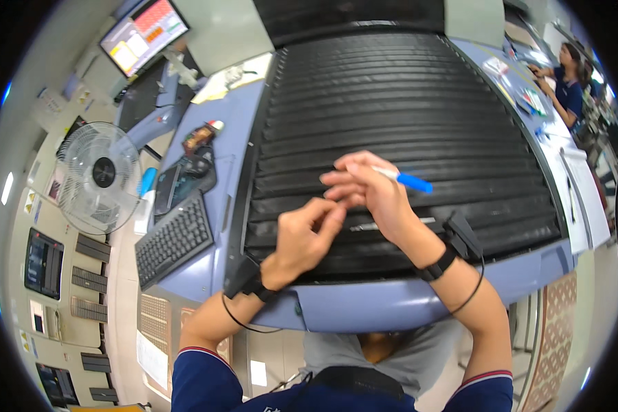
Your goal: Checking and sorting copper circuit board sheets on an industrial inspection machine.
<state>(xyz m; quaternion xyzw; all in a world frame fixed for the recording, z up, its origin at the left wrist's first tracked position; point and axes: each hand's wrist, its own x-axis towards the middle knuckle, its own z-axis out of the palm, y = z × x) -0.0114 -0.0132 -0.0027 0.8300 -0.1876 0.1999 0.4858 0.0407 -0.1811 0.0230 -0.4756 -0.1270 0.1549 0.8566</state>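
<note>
My right hand (378,189) is raised above a black ridged bellows cover (391,103), holding a pen with a blue cap (415,182). The pen's white barrel runs back between the fingers, with the blue end pointing right. Close beside it, my left hand (303,237) is closed, thumb and forefinger pinched together near the right fingertips. Whatever lies in that pinch, if anything, is too small to make out. Beneath my right wrist a thin silvery tool (365,226) rests on the cover, partly hidden by the arm. Black bands with cabled boxes circle both wrists.
Left on the blue-grey frame are a black keyboard (175,240), a mouse (198,165) and a small circuit board (199,139). Beyond them stand a fan (103,173) and a monitor (144,34). Papers (584,199) lie at the right edge. Another person (568,89) works far right.
</note>
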